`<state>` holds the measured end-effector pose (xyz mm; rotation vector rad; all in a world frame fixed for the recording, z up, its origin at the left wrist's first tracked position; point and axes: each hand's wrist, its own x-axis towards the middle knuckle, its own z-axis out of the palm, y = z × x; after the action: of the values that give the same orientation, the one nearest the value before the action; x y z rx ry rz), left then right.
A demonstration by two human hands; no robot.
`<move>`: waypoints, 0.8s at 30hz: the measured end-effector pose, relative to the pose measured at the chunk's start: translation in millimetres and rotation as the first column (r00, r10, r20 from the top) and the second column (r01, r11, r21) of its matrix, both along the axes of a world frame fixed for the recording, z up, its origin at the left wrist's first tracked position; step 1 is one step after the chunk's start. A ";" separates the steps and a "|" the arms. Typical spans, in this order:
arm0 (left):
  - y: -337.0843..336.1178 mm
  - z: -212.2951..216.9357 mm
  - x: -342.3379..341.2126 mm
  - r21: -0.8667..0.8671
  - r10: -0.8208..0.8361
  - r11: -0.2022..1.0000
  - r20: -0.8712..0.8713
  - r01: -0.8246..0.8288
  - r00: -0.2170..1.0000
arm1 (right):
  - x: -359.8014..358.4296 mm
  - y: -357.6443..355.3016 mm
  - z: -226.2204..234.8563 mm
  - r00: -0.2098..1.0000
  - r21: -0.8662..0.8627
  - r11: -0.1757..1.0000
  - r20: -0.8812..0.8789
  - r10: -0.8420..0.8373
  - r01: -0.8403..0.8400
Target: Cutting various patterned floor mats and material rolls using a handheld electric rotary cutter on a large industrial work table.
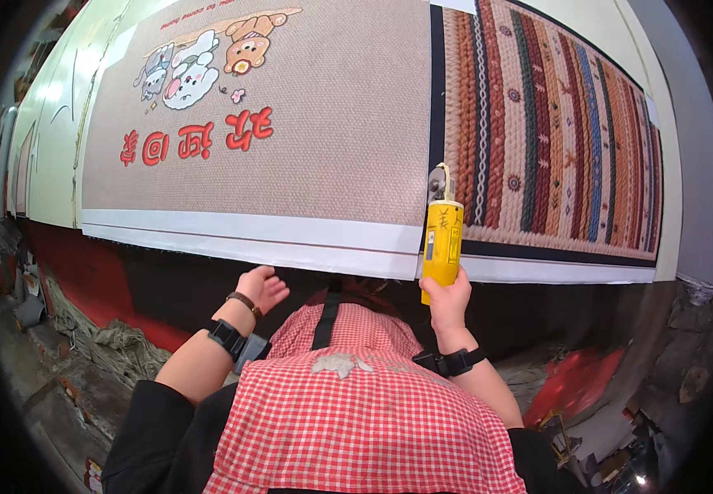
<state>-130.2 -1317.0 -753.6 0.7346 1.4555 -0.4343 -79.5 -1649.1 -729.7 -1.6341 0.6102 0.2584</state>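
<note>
- Hands well apart: the right hand (pixel 448 298) is closed round the near end of a yellow cutter (pixel 442 247), thumb laid along its body; the left hand (pixel 264 288) has its fingers loosely spread, nothing visible in it, just off the near edge of the table (pixel 47 136).
- The yellow cutter is over the boundary between a beige mat (pixel 356 107) on the left and a striped mat (pixel 554 123) on the right. Its metal head (pixel 438 183) stands beside the black border (pixel 436 99) of the striped mat, beyond the white margin (pixel 249 237) along the near side.
- Step in hand, as I judge it: parting the two mats along their shared line. Whether the blade is running, or bites into the material, I cannot tell.
- The next move seems to call for steady guidance away from the body, keeping to that line; the left hand could flatten the sheet beside it.
- The cutter's head points away from the person, its long axis running near to far with a slight lean to the right, roughly along the boundary.
- The striped mat's bands run near to far as well, fanned by the lens; the cartoon animals (pixel 191 86) on the beige mat face the person upside down.
</note>
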 end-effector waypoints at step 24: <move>-13.4 -22.7 253.5 0.448 -0.711 0.120 -0.584 0.886 0.391 | 213.1 18.3 -25.8 0.994 0.035 0.998 0.097 0.040 -0.044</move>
<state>123.3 -1330.5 -776.3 2.3130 1.2669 -0.8145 133.7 -1630.8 -755.5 -1.6152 0.4954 0.2193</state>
